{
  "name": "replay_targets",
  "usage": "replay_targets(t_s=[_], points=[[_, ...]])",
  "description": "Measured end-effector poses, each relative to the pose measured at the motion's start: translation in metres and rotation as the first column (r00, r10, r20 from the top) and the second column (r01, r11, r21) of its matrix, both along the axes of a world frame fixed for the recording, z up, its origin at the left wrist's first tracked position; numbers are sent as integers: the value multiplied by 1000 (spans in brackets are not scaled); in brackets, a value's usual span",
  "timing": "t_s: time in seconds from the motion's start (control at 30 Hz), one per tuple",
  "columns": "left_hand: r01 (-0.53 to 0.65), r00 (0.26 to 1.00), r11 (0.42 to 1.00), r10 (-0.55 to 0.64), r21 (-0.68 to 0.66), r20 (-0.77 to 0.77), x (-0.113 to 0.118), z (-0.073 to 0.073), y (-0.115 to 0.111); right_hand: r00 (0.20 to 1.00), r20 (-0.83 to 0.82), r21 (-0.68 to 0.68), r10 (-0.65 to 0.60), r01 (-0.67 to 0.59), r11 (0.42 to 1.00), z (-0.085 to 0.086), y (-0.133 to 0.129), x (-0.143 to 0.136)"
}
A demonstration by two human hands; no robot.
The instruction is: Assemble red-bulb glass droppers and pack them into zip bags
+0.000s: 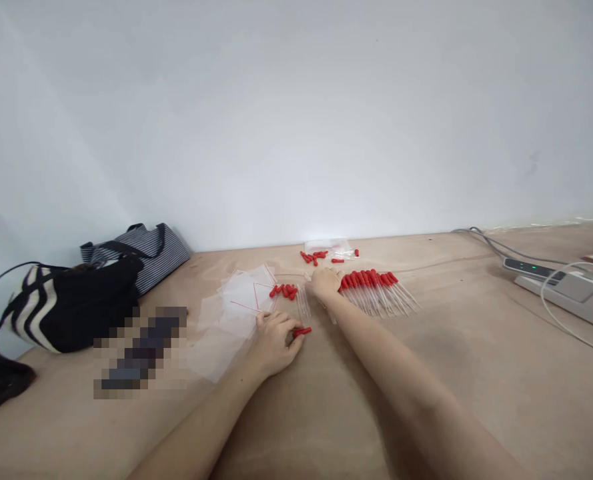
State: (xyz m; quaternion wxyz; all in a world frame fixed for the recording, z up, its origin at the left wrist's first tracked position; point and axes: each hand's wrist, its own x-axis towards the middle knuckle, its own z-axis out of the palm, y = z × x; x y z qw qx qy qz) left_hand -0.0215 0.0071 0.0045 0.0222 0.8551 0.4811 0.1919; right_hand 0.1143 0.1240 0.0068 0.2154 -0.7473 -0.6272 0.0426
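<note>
Head view has the fingers of my left hand [275,339] closed around a red bulb [303,331], best pinched lightly to avoid squashing it, while my right hand [325,283], whose grip I cannot tell, has capped droppers [363,279] at three o'clock, loose bulbs [289,291] at nine.

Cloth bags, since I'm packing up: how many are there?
2: the black bag at left and the grey striped bag behind it. A dark thing at the left edge is cut off; it may be another.
</note>
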Motion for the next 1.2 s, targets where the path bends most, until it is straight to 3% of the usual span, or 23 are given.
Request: replay_targets(t_s=[0.2,0.27,0.37,0.5,0.63,0.87,0.97,1.2], points=[[8,999,999,-7,-42,31,1,-2,0,998,-32,145,57,-52,988,11,-30,29],[10,999,999,-9,-44,33,3,-2,0,975,-46,241,220,-202,949,8,-53,50],[11,999,999,-10,-36,48,7,-3,-1,884,22,274,467,-455,847,-7,-92,84],[35,998,998,-33,-46,50,10,-6,-1,792,109,221,600,-608,762,-25,-131,117],[46,997,998,-43,-42,67,13,-8,-1,786,108,208,609,-617,759,-29,-139,125],[70,991,996,-63,-51,114,20,-7,-6,809,84,264,581,-581,770,-32,-132,107],[72,988,994,-61,-80,139,22,-8,-7,812,97,320,575,-573,755,-32,-134,103],[49,986,995,-34,-91,165,26,-10,-9,848,55,371,527,-507,778,-26,-145,100]])
